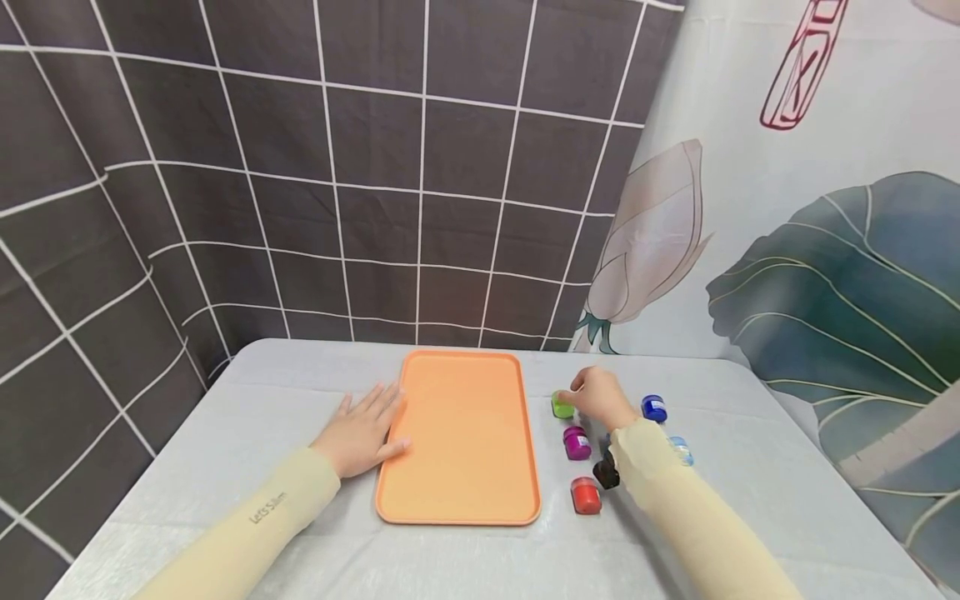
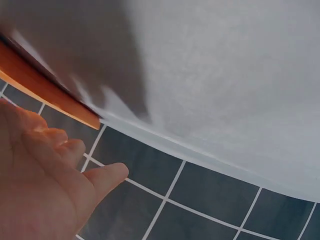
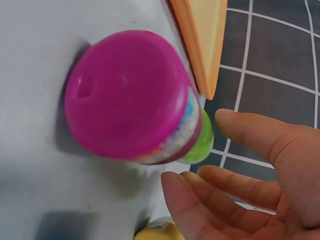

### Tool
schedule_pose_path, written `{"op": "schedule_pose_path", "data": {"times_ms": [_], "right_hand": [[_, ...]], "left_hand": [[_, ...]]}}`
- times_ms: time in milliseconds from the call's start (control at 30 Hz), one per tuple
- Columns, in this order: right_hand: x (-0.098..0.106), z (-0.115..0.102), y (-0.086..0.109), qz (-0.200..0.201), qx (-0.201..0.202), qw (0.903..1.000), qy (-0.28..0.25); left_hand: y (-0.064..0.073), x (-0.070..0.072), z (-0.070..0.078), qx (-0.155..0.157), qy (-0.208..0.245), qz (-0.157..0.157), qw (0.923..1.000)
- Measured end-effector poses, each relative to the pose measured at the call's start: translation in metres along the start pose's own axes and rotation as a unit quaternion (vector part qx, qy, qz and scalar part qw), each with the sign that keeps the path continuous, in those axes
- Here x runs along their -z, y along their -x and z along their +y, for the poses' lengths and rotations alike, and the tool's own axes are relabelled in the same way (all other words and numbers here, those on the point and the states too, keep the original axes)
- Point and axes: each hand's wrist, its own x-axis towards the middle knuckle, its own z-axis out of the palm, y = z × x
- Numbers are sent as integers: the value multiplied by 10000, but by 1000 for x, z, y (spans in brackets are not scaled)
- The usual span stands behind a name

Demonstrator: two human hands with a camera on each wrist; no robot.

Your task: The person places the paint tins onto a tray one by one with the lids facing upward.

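Note:
My left hand point(image 1: 363, 433) rests at the left edge of an orange tray point(image 1: 457, 433), its fingers spread and straight. In the left wrist view, that hand point(image 2: 50, 170) shows below the tray's orange rim point(image 2: 45, 87). The right hand point(image 1: 600, 396) reaches over a small green jar point(image 1: 562, 406), fingertips right at its lid. Seen from the right wrist, this hand point(image 3: 250, 180) has thumb and fingers apart beside the green jar point(image 3: 201, 145). A purple jar point(image 1: 577, 443) stands nearer me and partly hides the green one in that view.
Right of the tray are also a red jar point(image 1: 586, 496), a black jar point(image 1: 606, 472), a dark blue jar point(image 1: 654, 408) and a light blue jar point(image 1: 681, 451), partly behind the sleeve. A yellow jar point(image 3: 160, 232) shows in the right wrist view. A dark tiled-pattern curtain point(image 1: 375, 167) hangs behind the table.

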Motion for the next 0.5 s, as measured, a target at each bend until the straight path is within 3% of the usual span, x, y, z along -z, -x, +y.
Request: {"op": "schedule_pose_path", "data": {"times_ms": [500], "right_hand": [[-8, -5, -1, -16, -238, 9997, -113]], "left_hand": [[0, -5, 3, -50, 293, -270, 9992]]}}
